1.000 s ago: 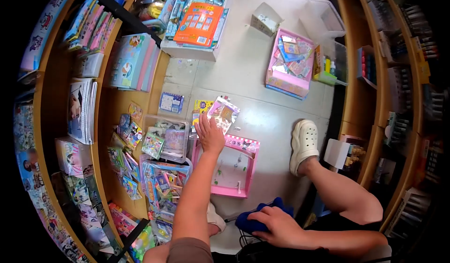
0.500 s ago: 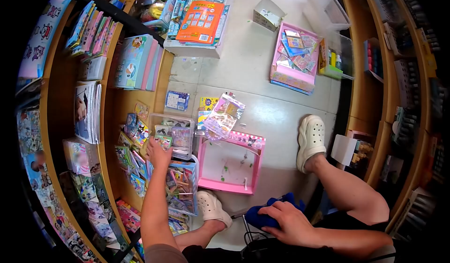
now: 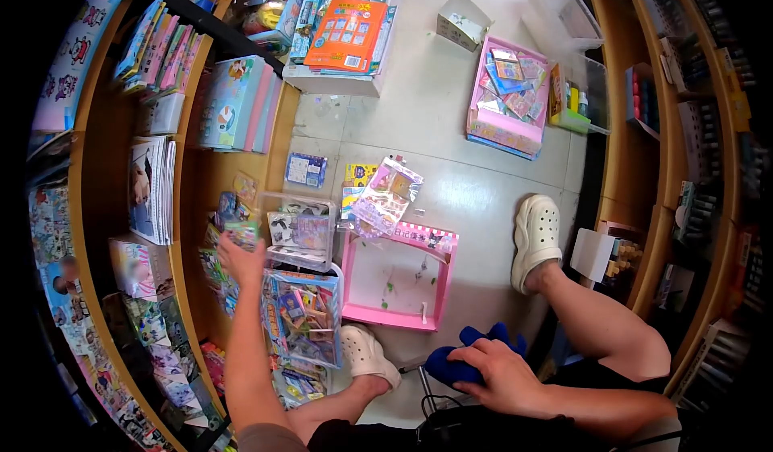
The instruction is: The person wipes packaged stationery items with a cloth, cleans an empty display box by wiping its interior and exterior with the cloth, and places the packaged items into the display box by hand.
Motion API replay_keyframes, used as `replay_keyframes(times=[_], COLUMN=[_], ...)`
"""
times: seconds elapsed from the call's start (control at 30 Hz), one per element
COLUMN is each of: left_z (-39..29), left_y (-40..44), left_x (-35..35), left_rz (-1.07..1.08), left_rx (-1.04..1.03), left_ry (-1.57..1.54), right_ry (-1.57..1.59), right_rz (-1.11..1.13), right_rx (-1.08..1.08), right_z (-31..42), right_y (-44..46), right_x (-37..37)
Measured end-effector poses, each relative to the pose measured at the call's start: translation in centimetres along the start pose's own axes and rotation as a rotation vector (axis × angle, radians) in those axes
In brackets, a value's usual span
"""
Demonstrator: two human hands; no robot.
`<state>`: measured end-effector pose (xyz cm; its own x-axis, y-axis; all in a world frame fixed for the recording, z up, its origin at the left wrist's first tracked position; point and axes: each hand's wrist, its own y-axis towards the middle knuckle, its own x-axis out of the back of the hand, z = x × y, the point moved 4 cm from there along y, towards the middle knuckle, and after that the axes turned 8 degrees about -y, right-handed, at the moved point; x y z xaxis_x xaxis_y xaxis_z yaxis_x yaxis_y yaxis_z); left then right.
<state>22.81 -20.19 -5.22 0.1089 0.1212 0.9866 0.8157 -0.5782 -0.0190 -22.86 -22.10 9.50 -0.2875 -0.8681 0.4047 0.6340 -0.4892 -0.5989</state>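
Observation:
My left hand point(image 3: 241, 260) is closed around a small colourful packet point(image 3: 242, 232), blurred by motion, over the low wooden shelf on the left. Beside it is a clear plastic box point(image 3: 299, 252) with a few packets inside. Below that box stands a clear bin with a pale blue rim point(image 3: 338, 323), full of small colourful packets. More loose packets point(image 3: 236, 202) lie on the shelf near my left hand. My right hand point(image 3: 501, 378) rests by my lap with its fingers curled over a bundled blue cloth point(image 3: 459, 365).
A pink tray point(image 3: 398, 283) with bits of debris lies on the floor between my feet, with packets point(image 3: 386, 198) at its far edge. Farther off are a pink box of cards point(image 3: 506, 130) and a white carton point(image 3: 342, 85) of books. Shelves line both sides.
My left hand has moved left with the packet, from over the clear box to above the shelf. My right hand stays on the blue cloth, barely shifted.

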Motion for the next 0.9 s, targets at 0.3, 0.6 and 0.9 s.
replay_keyframes(times=[0.3, 0.6, 0.9], left_z=[-9.1, -18.5, -20.5], left_y=[-4.5, -9.0, -12.2], left_x=[-8.8, -14.3, -15.8], left_rz=[-0.026, 0.387, 0.413], left_rx=[-0.733, -0.454, -0.811], left_ry=[-0.258, 0.286, 0.015], right_ry=[0.03, 0.052, 0.072], right_rz=[0.039, 0.065, 0.062], right_rx=[-0.025, -0.045, -0.016], right_z=[0.1, -0.2, 0.1], right_y=[0.6, 0.6, 0.5], right_x=[-0.3, -0.6, -0.1])
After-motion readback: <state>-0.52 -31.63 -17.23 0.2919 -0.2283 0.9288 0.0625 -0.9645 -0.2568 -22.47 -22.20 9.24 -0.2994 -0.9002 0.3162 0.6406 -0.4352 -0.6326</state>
